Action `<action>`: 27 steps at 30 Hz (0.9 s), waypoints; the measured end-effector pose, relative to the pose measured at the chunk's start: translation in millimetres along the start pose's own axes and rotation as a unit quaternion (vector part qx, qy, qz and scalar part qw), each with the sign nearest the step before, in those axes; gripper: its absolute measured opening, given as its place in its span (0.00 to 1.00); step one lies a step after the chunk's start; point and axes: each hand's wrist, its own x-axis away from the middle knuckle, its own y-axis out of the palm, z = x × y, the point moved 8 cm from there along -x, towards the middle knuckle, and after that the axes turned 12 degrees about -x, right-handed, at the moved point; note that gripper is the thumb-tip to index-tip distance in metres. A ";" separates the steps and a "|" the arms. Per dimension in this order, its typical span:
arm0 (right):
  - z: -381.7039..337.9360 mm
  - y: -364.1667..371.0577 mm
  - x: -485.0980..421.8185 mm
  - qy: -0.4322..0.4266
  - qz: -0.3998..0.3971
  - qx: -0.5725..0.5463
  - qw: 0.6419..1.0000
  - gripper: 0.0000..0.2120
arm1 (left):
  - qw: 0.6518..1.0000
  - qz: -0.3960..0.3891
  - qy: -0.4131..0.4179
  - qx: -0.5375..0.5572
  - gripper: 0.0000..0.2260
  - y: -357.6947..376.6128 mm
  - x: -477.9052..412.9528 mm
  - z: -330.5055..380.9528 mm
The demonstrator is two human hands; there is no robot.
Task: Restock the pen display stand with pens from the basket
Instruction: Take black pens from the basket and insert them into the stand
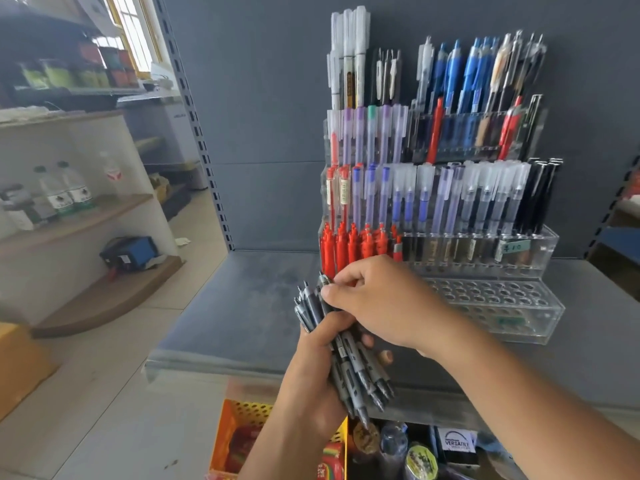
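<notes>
Shelf [242, 306]: grey, carries the stand toward its back right corner.
Stand [540, 244]: clear tiered acrylic. The upper tiers are packed, red stock [349, 244] fills the lower left, and the two front rows of holes look bare.
Progress: well along, I judge. The front rows are left to fill and none of the bundle is placed yet.
Basket [242, 414]: orange, perforated, below the shelf's front edge.
Pens [356, 372]: grey-black bundle, tips down, over the shelf's front edge, just before the stand.
Left hand [311, 375]: clenched round the bundle.
Right hand [381, 299]: fingers [332, 292] pinching one pen's top end.
</notes>
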 end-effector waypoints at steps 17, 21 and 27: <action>-8.7 -8.2 -8.2 -0.037 0.108 -0.025 0.993 0.07 | 0.995 -0.032 0.065 -0.066 0.15 -3.3 -12.2 23.8; -13.7 -11.7 -7.7 -0.054 0.126 -0.016 0.990 0.08 | 0.995 -0.048 0.080 -0.035 0.11 -2.8 -17.1 23.6; -23.5 -29.8 -4.0 -0.076 0.158 -0.130 0.976 0.08 | 0.988 -0.103 0.102 0.050 0.13 -0.2 -17.8 27.9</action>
